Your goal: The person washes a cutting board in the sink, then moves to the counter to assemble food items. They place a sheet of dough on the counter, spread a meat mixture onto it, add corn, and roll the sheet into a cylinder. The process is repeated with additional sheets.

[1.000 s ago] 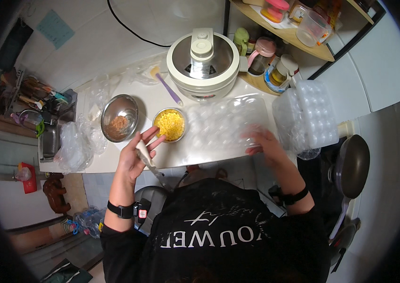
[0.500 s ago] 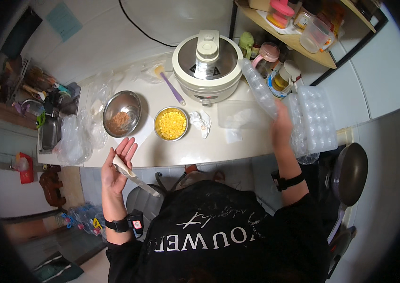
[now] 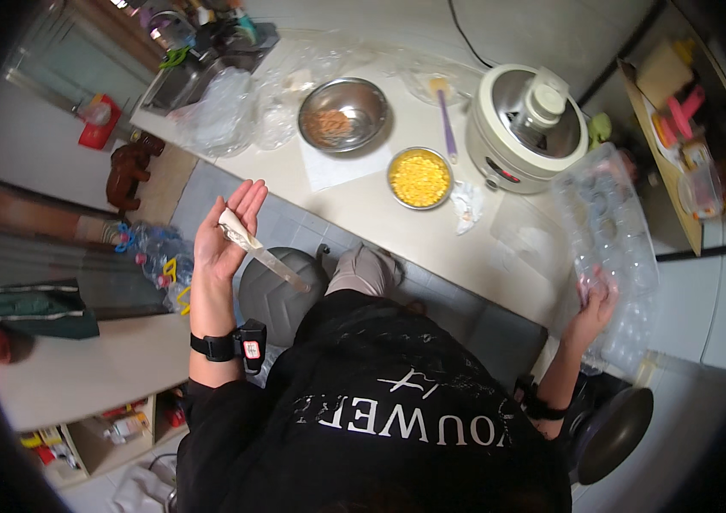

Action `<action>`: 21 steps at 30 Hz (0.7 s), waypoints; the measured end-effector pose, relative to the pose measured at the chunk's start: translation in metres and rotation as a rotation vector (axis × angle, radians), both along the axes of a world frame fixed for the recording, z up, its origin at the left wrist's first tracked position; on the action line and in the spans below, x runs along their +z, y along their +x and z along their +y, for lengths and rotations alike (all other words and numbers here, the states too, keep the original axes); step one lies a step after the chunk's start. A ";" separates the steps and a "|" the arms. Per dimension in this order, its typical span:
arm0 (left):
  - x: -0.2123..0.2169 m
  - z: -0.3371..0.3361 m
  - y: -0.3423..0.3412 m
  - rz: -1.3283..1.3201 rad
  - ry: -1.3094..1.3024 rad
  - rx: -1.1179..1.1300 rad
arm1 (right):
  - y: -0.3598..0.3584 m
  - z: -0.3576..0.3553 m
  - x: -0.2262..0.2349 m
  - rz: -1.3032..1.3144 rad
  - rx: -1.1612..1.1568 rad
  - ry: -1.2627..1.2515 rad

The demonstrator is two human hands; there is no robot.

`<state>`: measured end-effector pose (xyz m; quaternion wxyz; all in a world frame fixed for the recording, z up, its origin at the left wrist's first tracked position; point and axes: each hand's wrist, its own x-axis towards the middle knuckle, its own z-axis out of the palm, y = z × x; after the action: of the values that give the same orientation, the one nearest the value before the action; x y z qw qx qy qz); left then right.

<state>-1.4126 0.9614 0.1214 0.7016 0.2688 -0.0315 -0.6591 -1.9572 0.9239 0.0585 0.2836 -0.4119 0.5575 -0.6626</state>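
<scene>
My left hand (image 3: 224, 244) is held palm up off the counter's front edge, fingers stretched out. Across its palm lies a flat-bladed metal spatula (image 3: 282, 272) with a pale piece at its palm end; whether that is a handle or dough I cannot tell. At the right, my right hand (image 3: 596, 301) grips the lower end of a clear plastic tray (image 3: 604, 218) with round hollows. A steel bowl (image 3: 363, 103) with brownish-pink filling and a smaller steel bowl of yellow corn kernels (image 3: 419, 178) stand between my hands on the counter (image 3: 474, 256).
A cream electric cooker (image 3: 508, 158) stands behind the corn, beside a purple-handled spatula (image 3: 447, 126). Crumpled white tissue (image 3: 467, 207) and a flat clear container (image 3: 530, 235) lie nearby. Plastic bags (image 3: 222, 111) lie by the sink. A dark pan (image 3: 615, 436) sits low right.
The view has turned leftward, so the counter appears slanted. My right hand and the clear tray have come lower and stand further right in the view. My left hand keeps the spatula on its palm.
</scene>
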 end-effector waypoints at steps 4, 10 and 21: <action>-0.010 0.008 0.020 0.077 0.079 0.128 | 0.018 0.010 0.009 -0.357 0.207 0.355; -0.017 -0.030 0.045 0.121 0.061 0.107 | 0.051 0.010 0.002 -0.390 0.376 0.471; -0.037 -0.208 0.147 0.125 0.138 -0.126 | 0.211 -0.021 -0.010 -0.300 0.088 0.541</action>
<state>-1.2660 0.7534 0.0849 0.6393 0.2723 0.0409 -0.7180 -1.7461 0.9033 0.0483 0.4905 -0.2431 0.6471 -0.5306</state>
